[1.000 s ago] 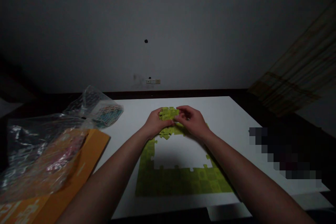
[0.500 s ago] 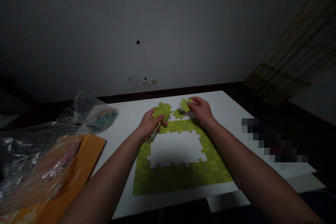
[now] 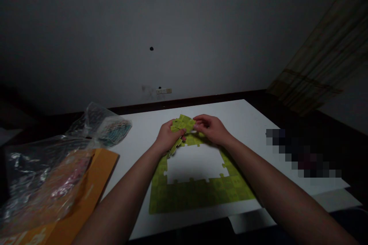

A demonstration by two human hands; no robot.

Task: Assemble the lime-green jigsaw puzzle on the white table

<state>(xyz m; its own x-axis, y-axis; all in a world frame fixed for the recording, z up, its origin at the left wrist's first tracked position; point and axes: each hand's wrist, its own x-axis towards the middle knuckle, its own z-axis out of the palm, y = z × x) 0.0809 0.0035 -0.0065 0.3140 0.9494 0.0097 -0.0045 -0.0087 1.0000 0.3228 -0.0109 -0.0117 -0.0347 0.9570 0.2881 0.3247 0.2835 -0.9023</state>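
My left hand [image 3: 168, 136] is closed around a bunch of yellow-green jigsaw puzzle pieces [image 3: 181, 123], its thumb lying across the front. More pieces of the bunch hang below that thumb, edge on. Meeting the bunch from the right is my right hand [image 3: 212, 128], thumb and fingers pinched at the right edge of the pieces. Both hands are raised over the far side of a green puzzle border [image 3: 198, 195], which lies flat and joined on the table. Inside it a rectangle of white surface with knobbed edges shows. My hands and forearms cover parts of the border.
The white table [image 3: 138, 122] carries an orange packet [image 3: 105, 164] at the left, with a clear plastic bag [image 3: 37, 168] over it. Behind these, a second clear bag [image 3: 115, 129] holds many thin pieces. A blurred-out patch [image 3: 304, 157] covers the right edge.
My right hand has moved left with its puzzle piece, up to the bunch in my left hand. The loose pieces between the hands no longer show separately. The view has shifted slightly.
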